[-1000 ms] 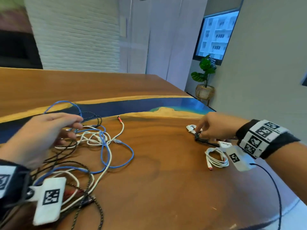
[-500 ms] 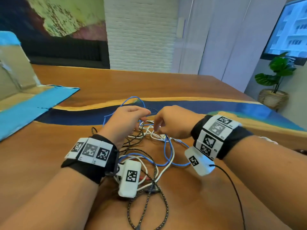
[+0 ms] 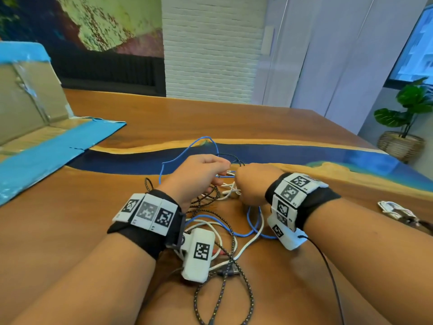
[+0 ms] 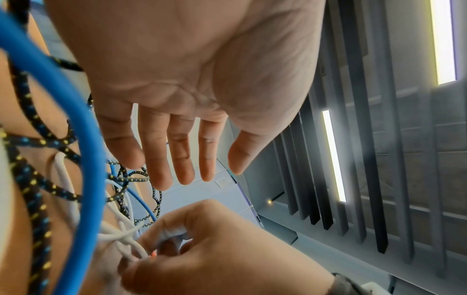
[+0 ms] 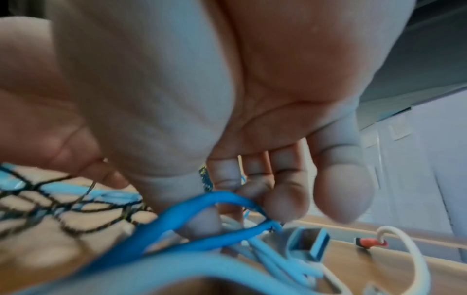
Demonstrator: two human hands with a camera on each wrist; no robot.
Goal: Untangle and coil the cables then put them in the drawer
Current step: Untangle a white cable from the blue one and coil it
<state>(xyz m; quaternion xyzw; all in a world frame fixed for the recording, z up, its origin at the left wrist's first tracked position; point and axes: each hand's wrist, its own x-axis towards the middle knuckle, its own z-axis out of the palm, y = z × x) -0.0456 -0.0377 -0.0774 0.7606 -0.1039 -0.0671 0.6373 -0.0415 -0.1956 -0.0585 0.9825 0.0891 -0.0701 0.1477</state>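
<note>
Bench: wooden bench (image 3: 293, 127) with a blue resin band is carrying the tangled cables (image 3: 225, 221) at its middle.
Hands: left hand (image 3: 196, 174) is hanging spread over them; right hand (image 3: 255, 184) is pinching white strands.
Room: potted plant (image 3: 407, 109) is standing beside the window.
Left: a blue-edged cardboard box (image 3: 35, 127) is sitting open.

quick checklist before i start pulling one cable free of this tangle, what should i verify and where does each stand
1. Right hand has a grip on one cable: ok, it pinches a white cable.
2. Left hand free to help: ok in the left wrist view, fingers straight.
3. Blue cable clear of the others: not ok, it crosses the braided black cable.
4. Loose ends located: cannot tell, most are buried.
5. Finished coil out of the way: ok, apart at the right on the table.
</note>
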